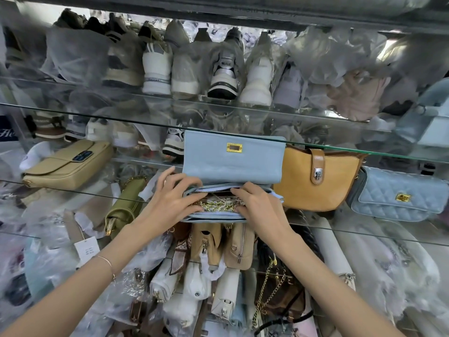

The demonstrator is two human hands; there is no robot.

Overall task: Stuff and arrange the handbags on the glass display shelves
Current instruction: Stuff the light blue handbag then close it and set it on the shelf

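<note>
Glass display shelves (97, 116) filled my whole feed, crowded with stock, much of it wrapped in cloudy plastic. In the middle sat the light blue leather flap handbag (233, 156), at the front edge of a lower shelf. Its flap was thrown up and back, I judged to leave the mouth free for stuffing. In that mouth lay a gold metal chain strap (218, 205).

The left hand (170, 198) gripped the left end of the mouth, fingers spread and bent, tips at the flap's base. The right hand (257, 205) hooked curled fingers over the right end, thumb at the front lip. I took both to be holding the opening wide while tucking the chain down. Whether the right fingers also pinched the chain, I could not tell.

Just right of the handbag leaned a tan suede bag with a brown strap (313, 181), and beyond that a quilted pale blue bag (398, 195). Left of it lay a beige flap bag (70, 164), and above it stood a row of white and grey sneakers (223, 71). Below it, bags blurred together under wrapping. The hands hid the interior beneath the chain.
</note>
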